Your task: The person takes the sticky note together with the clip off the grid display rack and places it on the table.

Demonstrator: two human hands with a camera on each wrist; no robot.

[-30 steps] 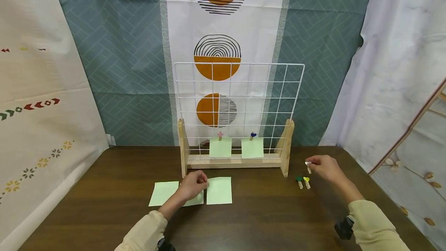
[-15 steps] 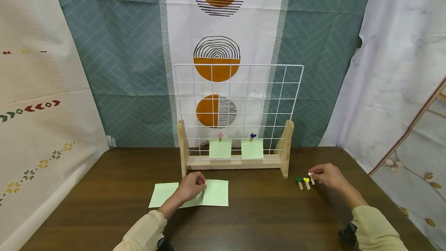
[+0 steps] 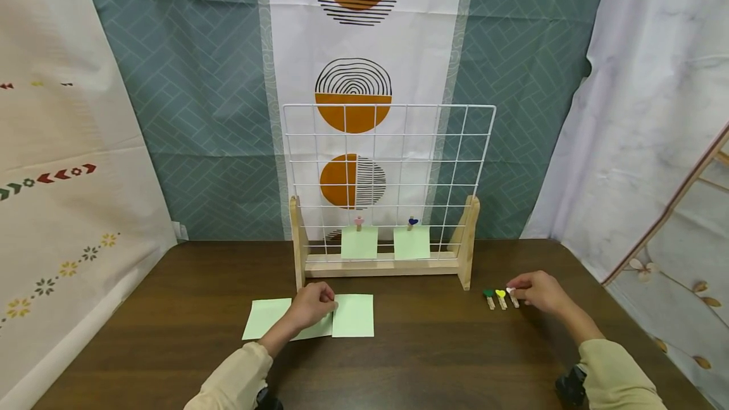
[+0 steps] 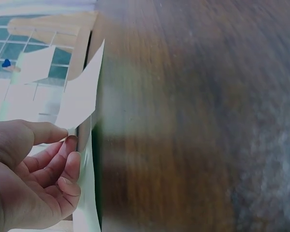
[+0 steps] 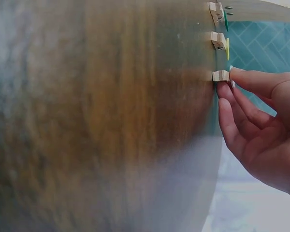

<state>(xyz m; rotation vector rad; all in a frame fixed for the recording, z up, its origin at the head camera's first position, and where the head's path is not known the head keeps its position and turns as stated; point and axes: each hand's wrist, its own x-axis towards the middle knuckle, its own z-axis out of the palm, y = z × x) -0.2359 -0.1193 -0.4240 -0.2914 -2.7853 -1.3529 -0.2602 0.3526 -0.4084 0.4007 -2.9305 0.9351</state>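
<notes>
My left hand (image 3: 312, 304) pinches the left edge of the right-hand pale green paper note (image 3: 353, 316) between thumb and forefinger. Under this hand lies a second note (image 3: 316, 329), partly hidden; a third note (image 3: 264, 319) lies to its left. On the right side of the table, my right hand (image 3: 538, 291) pinches a small wooden clothespin (image 5: 221, 76) with a white heart, its tip at the tabletop. Beside it lie a clothespin with a yellow heart (image 3: 501, 296) and one with a green heart (image 3: 489, 296), side by side.
A white wire grid (image 3: 393, 160) stands behind in a wooden base (image 3: 381, 268). Two green notes hang low on it, one under a pink clothespin (image 3: 359, 222), the other under a dark blue clothespin (image 3: 412, 222). Patterned cloths hang around the brown table (image 3: 433, 347).
The right-hand note has moved slightly left, up to the middle note. My right hand has brought the white-heart clothespin nearer and to the right, into line with the yellow and green ones.
</notes>
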